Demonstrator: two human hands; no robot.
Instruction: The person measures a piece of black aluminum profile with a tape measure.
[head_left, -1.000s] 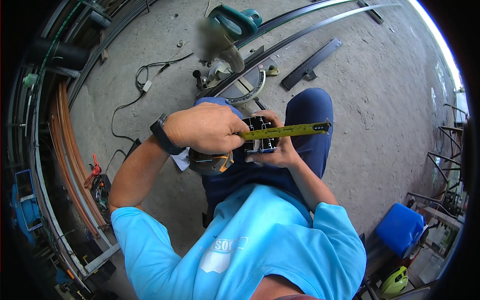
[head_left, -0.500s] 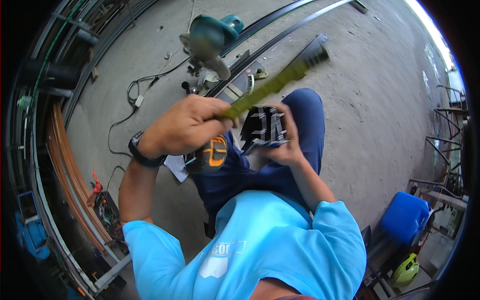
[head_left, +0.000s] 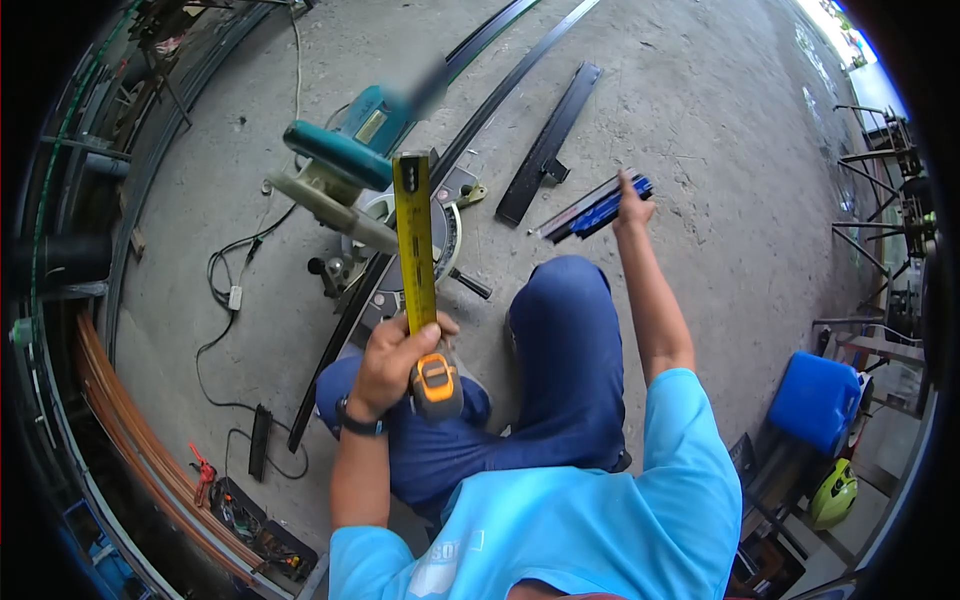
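A tape measure (head_left: 436, 388) with a grey and orange case is gripped in my left hand (head_left: 392, 365). Its yellow blade (head_left: 414, 235) stands out forward, overlapping the mitre saw's base in this view. Out to the right, my arm is stretched over the floor and my right hand (head_left: 633, 205) is closed around the far end of a small bundle of short dark metal profiles (head_left: 590, 212), some with blue faces. To the left of that bundle, a longer black metal profile (head_left: 552, 140) lies on the concrete.
A teal mitre saw (head_left: 345, 150) stands ahead with a long dark bar (head_left: 345, 345) across its base. A black cable (head_left: 212, 340) curls on the left, near brown lengths (head_left: 135, 420). On the right are a blue jerrycan (head_left: 815, 400) and a yellow-green helmet (head_left: 833, 495).
My right hand has carried the profiles from my lap out to the right, near the floor. My left hand has lowered, and the tape blade now points forward instead of slanting right.
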